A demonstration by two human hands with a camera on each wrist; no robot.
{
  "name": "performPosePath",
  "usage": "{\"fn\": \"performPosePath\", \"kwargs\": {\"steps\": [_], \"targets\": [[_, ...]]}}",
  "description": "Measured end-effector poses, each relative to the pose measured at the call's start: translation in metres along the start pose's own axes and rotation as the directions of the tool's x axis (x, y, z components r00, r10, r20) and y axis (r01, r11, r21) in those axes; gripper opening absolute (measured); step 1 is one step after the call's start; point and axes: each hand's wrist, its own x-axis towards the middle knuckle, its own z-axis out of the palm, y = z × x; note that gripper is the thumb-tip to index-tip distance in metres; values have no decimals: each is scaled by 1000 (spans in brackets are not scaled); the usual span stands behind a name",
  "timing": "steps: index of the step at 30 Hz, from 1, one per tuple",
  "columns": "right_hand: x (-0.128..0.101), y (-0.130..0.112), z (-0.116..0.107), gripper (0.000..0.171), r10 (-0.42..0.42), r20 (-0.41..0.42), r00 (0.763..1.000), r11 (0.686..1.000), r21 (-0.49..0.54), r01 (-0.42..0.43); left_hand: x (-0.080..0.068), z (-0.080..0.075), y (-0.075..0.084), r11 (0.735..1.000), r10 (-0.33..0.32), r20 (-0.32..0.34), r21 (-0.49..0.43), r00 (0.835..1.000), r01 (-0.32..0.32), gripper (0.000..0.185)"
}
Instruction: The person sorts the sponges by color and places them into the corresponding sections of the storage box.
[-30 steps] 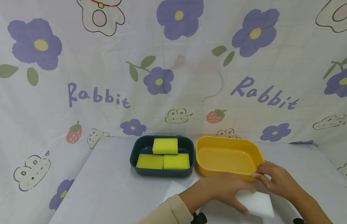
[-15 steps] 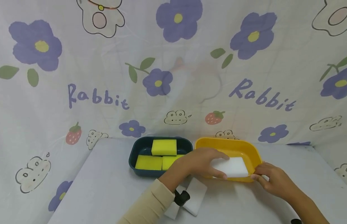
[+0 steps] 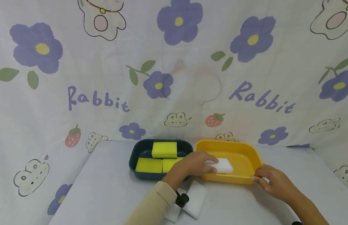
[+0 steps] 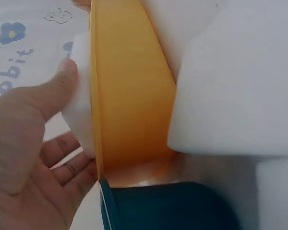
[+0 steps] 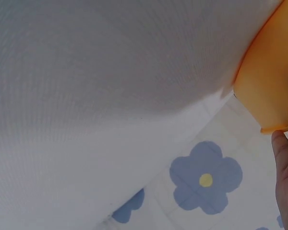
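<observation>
In the head view my left hand [image 3: 195, 164] grips a white sponge block [image 3: 224, 165] between thumb and fingers, down in the left front part of the yellow tub [image 3: 230, 179]. The left wrist view has the thumb on one face of the white block [image 4: 82, 96], right behind the tub's rim. My right hand [image 3: 272, 179] pinches the rim of the yellow tub at its front right corner; the right wrist view catches only those fingers [image 5: 282, 151] at the rim. Left of it, a dark teal tub [image 3: 147, 176] contains three yellow sponges [image 3: 164, 150], one partly hidden by my left hand.
Two more white blocks [image 3: 195, 200] lie on the white table [image 3: 101, 187] in front of the tubs, one partly covered by the left sleeve and a black wrist device [image 3: 182, 199]. A patterned curtain [image 3: 174, 93] hangs directly behind the tubs.
My left hand has carried the white sponge block from the table in front, up and leftward into the yellow tub. My right hand has kept its hold on the tub's rim.
</observation>
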Motion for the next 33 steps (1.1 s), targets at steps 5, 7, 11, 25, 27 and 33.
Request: {"fn": "performPosePath", "kwargs": {"steps": [5,7,11,25,27,33], "targets": [[-2,1,4,30,-20,-23,1000,1000,7,20,9,6,0,993,-41,-4,110,999,41,39],[-3,0,5,30,-24,-29,999,1000,16,25,10,7,2,989,-57,4,135,998,56,38],[-4,0,4,31,-25,-33,999,1000,11,25,12,5,5,986,-100,23,137,995,96,35],[-4,2,7,32,-31,-62,998,999,31,33,25,5,10,967,-226,108,148,968,209,22],[-4,1,7,32,-25,-58,998,999,26,26,26,4,11,961,-243,135,169,961,220,19],[-2,-1,4,29,18,-38,999,1000,-2,-18,26,1,17,949,-275,165,202,947,240,22]]}}
